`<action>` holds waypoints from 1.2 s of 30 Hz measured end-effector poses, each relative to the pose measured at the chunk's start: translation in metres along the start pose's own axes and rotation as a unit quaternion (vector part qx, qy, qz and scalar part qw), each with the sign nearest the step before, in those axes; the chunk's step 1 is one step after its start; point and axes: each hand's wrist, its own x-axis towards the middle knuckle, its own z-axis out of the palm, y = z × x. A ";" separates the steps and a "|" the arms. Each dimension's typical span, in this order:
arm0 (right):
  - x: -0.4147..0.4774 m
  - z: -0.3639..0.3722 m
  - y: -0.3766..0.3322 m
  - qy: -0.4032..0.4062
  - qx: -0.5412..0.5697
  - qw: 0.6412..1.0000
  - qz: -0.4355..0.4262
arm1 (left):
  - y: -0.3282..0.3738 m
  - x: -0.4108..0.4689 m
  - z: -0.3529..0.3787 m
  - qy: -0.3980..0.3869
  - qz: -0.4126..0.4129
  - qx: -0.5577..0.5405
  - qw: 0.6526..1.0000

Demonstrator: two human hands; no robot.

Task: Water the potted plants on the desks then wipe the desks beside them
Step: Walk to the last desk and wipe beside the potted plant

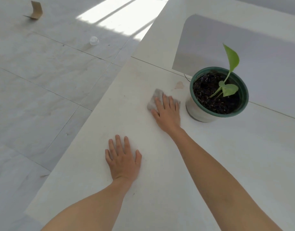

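Observation:
A potted plant (218,95) with a green rim, dark soil and a few green leaves stands on the white desk (210,164). Just left of the pot, my right hand (167,112) lies flat on a grey cloth (154,100), pressing it onto the desk top; most of the cloth is under my fingers. My left hand (123,159) rests palm down on the desk nearer to me, fingers spread, holding nothing. A faint brownish stain (178,85) marks the desk just beyond the cloth.
The desk's left edge runs diagonally, with the tiled floor (43,97) below it. On the floor lie a clear plastic bottle (93,41) and a piece of cardboard (35,10). A grey partition panel (243,44) rises behind the pot.

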 end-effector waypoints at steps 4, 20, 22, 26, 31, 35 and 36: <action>-0.054 0.008 0.028 -0.039 -0.064 0.990 -0.123 | 0.002 -0.001 -0.002 0.019 -0.019 -0.046 0.999; -0.137 0.004 0.121 0.151 0.126 0.869 0.455 | 0.003 -0.006 0.000 0.014 -0.021 -0.036 0.999; -0.134 0.012 0.093 0.145 0.112 0.891 0.415 | 0.002 -0.005 0.000 0.010 -0.022 -0.030 0.999; -0.133 0.034 0.040 0.123 0.082 0.943 0.298 | 0.000 -0.005 0.002 0.021 -0.020 -0.039 0.999; -0.139 0.036 -0.006 0.082 0.063 0.987 0.123 | 0.000 -0.005 0.001 0.022 -0.018 -0.050 0.998; -0.143 0.020 -0.042 0.052 0.284 0.954 0.078 | -0.001 -0.006 0.000 0.018 -0.016 -0.043 0.999; -0.138 0.011 -0.046 0.051 0.362 0.924 0.114 | -0.001 -0.006 0.001 0.016 -0.016 -0.041 0.999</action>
